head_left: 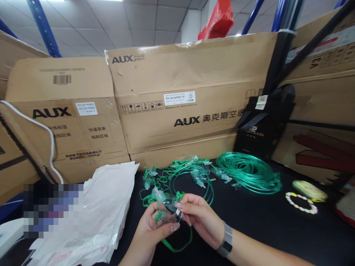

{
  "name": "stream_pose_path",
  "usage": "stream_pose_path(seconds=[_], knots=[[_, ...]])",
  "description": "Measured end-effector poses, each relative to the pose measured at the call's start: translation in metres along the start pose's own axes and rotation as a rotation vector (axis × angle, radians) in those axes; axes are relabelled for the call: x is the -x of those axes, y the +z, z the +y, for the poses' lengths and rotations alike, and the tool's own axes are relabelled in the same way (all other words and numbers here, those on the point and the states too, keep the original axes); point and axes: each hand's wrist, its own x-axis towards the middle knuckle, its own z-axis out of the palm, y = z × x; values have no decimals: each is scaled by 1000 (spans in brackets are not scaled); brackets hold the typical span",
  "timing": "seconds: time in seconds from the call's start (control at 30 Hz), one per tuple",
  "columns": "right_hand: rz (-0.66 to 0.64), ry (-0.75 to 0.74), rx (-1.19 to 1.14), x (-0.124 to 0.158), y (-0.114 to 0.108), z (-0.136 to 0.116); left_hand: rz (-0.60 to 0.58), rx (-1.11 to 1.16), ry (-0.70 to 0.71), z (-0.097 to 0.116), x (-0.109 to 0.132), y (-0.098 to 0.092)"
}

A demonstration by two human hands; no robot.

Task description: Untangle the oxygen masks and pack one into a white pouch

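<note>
1. Head view, centre foreground: a clear plastic mask is held up over the near part of the black desk, between the two hands.
2. Head view, left hand: grasping the mask from its left and near side, thumb along the near edge, fingers partly hidden behind.
3. Head view, right hand: pinching the opposite edge between thumb and fingers, close to a small whitish piece whose nature cannot be told. A watch encircles this wrist.
4. Head view, handling: the mask looks very light, thin-walled and pliable, probably smooth enough to slip under a loose pinch, and liable to crease if squeezed hard. The rim appears the soundest place to take hold; the pale connector at its far end is probably stiffer and would also serve. The green strap, hanging in a loop beneath, looks limp and apt to snag.
5. Head view, beyond the hands: further masks lie on the desk, tangled with green straps and thin tubing; to their right rests a coil of green tubing.
6. Head view, margins: white plastic bags are stacked at left; a beaded bracelet lies at right beside a small pale-green case; cardboard boxes stand behind.
</note>
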Motion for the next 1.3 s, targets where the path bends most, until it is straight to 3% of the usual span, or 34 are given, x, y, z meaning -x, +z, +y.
stream_pose_path(seconds=[0.2, 0.4, 0.63, 0.9, 1.3], knots=[[-33, -39, 79, 3, 4, 4, 95, -33, 4, 6, 0, 2], [-125, -124, 228, 7, 5, -3, 98, -48, 71, 12, 0, -1], [-100, -229, 507, 13, 5, -8, 137, -57, 94, 13, 5, 5], [-48, -324, 514, 18, 10, -6, 196, -144, 120, 14, 1, 1], [-272, 146, -46, 1, 2, 4, 232, -238, 148, 6, -2, -2]])
